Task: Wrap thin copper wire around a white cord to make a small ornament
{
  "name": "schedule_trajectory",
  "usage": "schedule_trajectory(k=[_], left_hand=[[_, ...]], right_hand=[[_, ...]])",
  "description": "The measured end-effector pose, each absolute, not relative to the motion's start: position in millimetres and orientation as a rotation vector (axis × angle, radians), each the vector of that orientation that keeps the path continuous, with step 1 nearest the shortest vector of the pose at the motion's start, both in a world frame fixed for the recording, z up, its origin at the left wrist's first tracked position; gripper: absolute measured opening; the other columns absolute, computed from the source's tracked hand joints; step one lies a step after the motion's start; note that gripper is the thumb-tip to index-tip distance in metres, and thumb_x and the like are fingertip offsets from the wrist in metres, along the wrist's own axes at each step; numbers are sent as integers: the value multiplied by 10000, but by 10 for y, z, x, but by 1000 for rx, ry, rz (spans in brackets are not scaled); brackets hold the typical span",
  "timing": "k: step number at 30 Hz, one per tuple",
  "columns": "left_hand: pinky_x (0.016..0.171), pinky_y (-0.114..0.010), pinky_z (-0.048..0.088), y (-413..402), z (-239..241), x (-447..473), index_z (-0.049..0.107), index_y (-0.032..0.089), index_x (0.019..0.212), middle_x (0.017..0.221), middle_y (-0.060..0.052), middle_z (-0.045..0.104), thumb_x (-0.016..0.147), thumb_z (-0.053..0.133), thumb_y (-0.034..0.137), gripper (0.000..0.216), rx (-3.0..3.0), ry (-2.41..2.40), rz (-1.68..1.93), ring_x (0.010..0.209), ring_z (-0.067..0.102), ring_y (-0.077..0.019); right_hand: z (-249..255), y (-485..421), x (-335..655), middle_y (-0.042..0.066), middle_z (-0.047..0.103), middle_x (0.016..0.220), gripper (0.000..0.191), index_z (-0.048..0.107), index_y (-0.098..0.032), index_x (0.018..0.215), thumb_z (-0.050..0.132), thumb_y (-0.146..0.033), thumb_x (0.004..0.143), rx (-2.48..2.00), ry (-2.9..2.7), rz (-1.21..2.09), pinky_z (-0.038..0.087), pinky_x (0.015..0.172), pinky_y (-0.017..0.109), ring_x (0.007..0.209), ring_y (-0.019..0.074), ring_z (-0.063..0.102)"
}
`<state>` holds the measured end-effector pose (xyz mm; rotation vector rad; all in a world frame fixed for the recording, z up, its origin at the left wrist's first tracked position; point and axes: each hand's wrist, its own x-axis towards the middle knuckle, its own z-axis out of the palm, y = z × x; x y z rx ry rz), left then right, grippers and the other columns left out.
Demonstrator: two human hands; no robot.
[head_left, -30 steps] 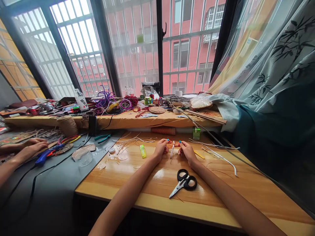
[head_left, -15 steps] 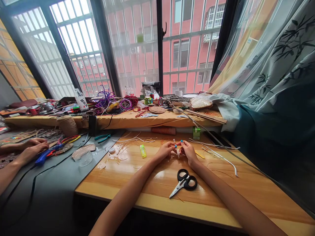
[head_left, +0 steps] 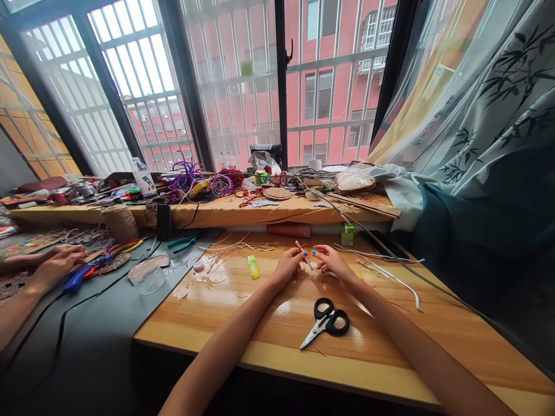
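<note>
My left hand point(head_left: 289, 264) is closed, pinching a short white cord piece point(head_left: 309, 264) that pokes out above and below its fingertips. Just right of it, my right hand point(head_left: 333, 261) has curled fingers, with the blue-nailed tip close to the white piece. Whatever lies between the right fingertips is too small to make out. Thin orange strands point(head_left: 293, 247) show behind the hands. Black-handled scissors point(head_left: 326, 319) lie slightly spread on the wooden table point(head_left: 277, 323), between my forearms.
Left of my hands are a yellow-green lighter point(head_left: 253, 267) and a white cap point(head_left: 198, 266). White cords point(head_left: 405, 289) lie right, near a green box point(head_left: 347, 234). Another person's hands point(head_left: 56, 263) are at far left by a blue glue gun point(head_left: 78, 278). A cluttered ledge point(head_left: 243, 216) runs behind.
The white piece now tilts to the left at its top. My right hand's fingertips have shifted slightly left and loosened away from the piece. The scissors stay put.
</note>
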<state>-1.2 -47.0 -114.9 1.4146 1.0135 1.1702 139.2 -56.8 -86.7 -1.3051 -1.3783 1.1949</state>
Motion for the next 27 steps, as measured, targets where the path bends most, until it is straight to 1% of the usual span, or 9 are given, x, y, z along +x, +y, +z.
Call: schedule_trajectory(k=[2,6,9,12,15,19,23,25,27], left_hand=[[329,-172,206,-449,-1148,-36,516,132,698,475,51,473,706,483,261,133,1335,1038,1270,304,326,-26],[343,-173,209,-395,-1156,-83,488,137,677,473,61,446,704,460,222,93,1197,1074,1383,308,319,-24],[351,-171,208,-366,-1167,-91,469,141,661,477,65,436,702,457,222,91,1174,1066,1403,310,309,-19],[350,-175,197,-356,-1175,-82,469,141,658,472,64,431,695,463,228,95,1161,1061,1406,308,307,-21],[346,-175,181,-359,-1179,-77,473,142,667,437,68,408,693,458,225,88,1153,1067,1407,305,303,-27],[345,-170,180,-364,-1181,-84,443,150,622,372,78,349,690,466,247,120,1152,1075,1406,302,293,-33],[346,-164,179,-355,-1187,-92,444,150,634,370,79,349,690,474,270,136,1147,1084,1401,307,301,-34],[346,-164,177,-349,-1189,-92,442,150,642,375,81,349,694,472,281,144,1140,1086,1402,307,301,-32],[344,-163,175,-345,-1188,-87,430,152,636,379,85,343,692,477,290,156,1131,1083,1403,305,294,-29]], right_hand=[[-681,-609,1536,29,540,846,304,491,-158,946,529,-254,661,-1280,-1697,1266,336,448,185,491,41,435],[-419,-776,1748,21,548,882,297,577,-169,928,549,-267,650,-1049,-2439,1502,373,587,199,684,89,482],[-452,-857,1731,0,519,793,357,589,-157,909,613,-206,557,-1172,-2732,1382,357,588,186,696,95,452],[-572,-852,1644,-15,492,728,388,569,-146,897,635,-213,520,-1258,-2801,1277,348,550,181,664,95,436],[-657,-808,1569,-7,513,721,280,564,-136,841,587,-191,568,-1282,-2785,1116,343,548,182,651,96,446],[-737,-773,1509,31,565,766,147,556,-143,775,469,-149,658,-1385,-2659,611,332,582,204,692,119,483],[-771,-772,1526,73,564,916,250,548,-175,858,329,-145,743,-1629,-2452,83,314,588,249,748,163,518],[-731,-770,1563,74,550,957,261,543,-186,896,332,-163,744,-1665,-2393,24,315,593,256,760,169,524],[-662,-771,1601,63,560,924,218,557,-186,873,402,-231,727,-1594,-2408,148,323,616,251,788,173,517]])
